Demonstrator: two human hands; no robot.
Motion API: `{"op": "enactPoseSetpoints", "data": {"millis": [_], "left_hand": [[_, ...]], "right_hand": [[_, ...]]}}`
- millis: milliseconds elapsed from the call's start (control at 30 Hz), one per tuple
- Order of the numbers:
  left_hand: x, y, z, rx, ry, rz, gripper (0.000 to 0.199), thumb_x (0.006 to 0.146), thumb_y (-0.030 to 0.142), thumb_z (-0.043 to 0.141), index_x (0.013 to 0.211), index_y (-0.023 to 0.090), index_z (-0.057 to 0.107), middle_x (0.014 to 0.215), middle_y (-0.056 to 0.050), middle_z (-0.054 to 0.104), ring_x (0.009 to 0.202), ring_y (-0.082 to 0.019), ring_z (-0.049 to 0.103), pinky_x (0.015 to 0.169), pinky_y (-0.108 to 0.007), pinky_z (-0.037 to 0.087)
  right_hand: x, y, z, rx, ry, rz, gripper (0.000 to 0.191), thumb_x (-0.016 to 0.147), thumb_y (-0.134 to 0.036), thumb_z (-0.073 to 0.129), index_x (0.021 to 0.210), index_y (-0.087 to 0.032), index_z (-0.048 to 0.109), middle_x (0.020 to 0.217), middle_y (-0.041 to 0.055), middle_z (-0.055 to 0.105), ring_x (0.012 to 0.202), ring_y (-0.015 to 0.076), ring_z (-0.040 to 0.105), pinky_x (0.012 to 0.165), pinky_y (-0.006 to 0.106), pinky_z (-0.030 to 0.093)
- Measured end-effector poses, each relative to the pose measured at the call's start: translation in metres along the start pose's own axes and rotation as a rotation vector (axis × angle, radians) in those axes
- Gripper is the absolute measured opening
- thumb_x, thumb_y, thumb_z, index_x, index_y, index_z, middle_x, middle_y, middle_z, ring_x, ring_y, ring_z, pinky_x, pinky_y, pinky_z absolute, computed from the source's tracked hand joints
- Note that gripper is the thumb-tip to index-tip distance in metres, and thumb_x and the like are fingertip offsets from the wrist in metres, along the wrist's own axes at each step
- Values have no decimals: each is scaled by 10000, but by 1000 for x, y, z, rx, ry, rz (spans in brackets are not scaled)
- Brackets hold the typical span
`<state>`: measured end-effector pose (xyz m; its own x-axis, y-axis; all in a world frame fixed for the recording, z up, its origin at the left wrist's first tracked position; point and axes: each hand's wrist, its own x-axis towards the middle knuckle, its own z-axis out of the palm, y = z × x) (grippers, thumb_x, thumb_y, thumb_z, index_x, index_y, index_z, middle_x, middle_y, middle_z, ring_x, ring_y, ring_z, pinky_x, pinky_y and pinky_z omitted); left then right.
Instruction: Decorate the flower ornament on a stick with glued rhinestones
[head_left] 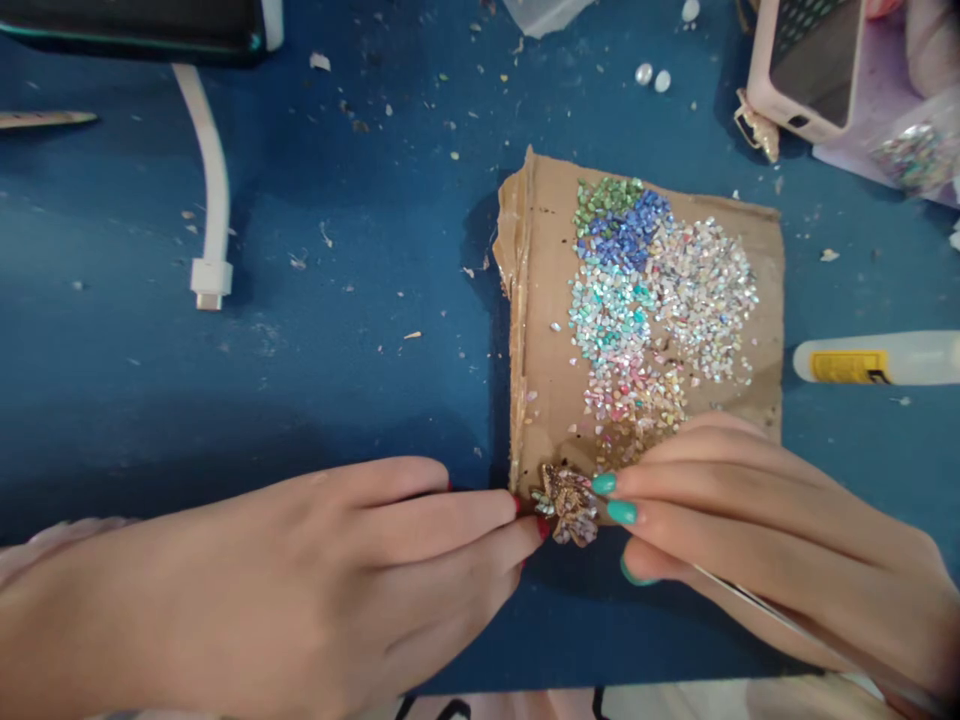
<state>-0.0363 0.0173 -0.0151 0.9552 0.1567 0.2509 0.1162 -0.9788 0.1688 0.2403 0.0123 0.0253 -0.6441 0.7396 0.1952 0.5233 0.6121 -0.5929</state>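
A small flower-shaped ornament with a beaded centre and shiny petals sits at the lower left corner of a cardboard piece. The fingertips of my left hand, red-nailed, close on its left side. From the right, my right hand, with green nails, has two fingertips at the ornament's right edge. A thin metal tool, perhaps tweezers, lies within that hand; its tip is hidden. Piles of tiny chips cover the cardboard: green, blue, turquoise, whitish and pink-yellow.
A glue-like bottle lies right of the cardboard. At the top right are a pink-cased phone, a gold clip-like piece and a bag of chips. A white cable, dark device and pointed stick lie left.
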Motion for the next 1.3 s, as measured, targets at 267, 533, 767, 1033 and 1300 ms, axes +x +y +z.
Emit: {"op": "enactPoseSetpoints", "data": {"millis": [267, 533, 767, 1033, 1300], "left_hand": [[2, -1, -2, 9, 11, -14, 397, 973, 199, 313, 1195, 235, 641, 1324, 38, 623, 1207, -111, 532, 745, -210, 553], [-1, 2, 0, -2, -17, -16, 405, 979, 191, 301, 1225, 223, 621, 1362, 17, 588, 1235, -126, 510, 761, -227, 562], [1, 0, -1, 18, 4, -23, 409, 980, 199, 296, 1201, 250, 637, 1336, 49, 614, 1216, -101, 531, 749, -207, 562], [-1, 1, 0, 26, -3, -19, 402, 977, 207, 313, 1223, 253, 628, 1350, 63, 607, 1228, -97, 530, 768, -206, 560], [0, 1, 0, 24, 4, -16, 389, 963, 239, 336, 1207, 254, 639, 1333, 55, 616, 1220, -106, 527, 762, -214, 547]], "right_hand": [[1, -3, 1, -11, 10, -5, 48, 869, -162, 682, 909, -152, 708, 932, 21, 752, 871, 125, 691, 852, 293, 565], [1, 1, 7, 22, 29, -26, 52, 869, -151, 682, 856, -127, 725, 894, 35, 749, 873, 115, 679, 880, 283, 533], [3, 4, 3, 20, -10, -64, 69, 879, -147, 669, 853, -108, 720, 879, 40, 743, 854, 109, 672, 840, 280, 540], [4, 2, 3, 14, -20, -41, 62, 882, -158, 668, 918, -121, 703, 950, 36, 730, 920, 109, 663, 886, 280, 532], [-6, 2, 1, 3, -48, -10, 72, 888, -144, 658, 953, -136, 688, 990, 22, 722, 961, 103, 647, 932, 293, 506]]}}
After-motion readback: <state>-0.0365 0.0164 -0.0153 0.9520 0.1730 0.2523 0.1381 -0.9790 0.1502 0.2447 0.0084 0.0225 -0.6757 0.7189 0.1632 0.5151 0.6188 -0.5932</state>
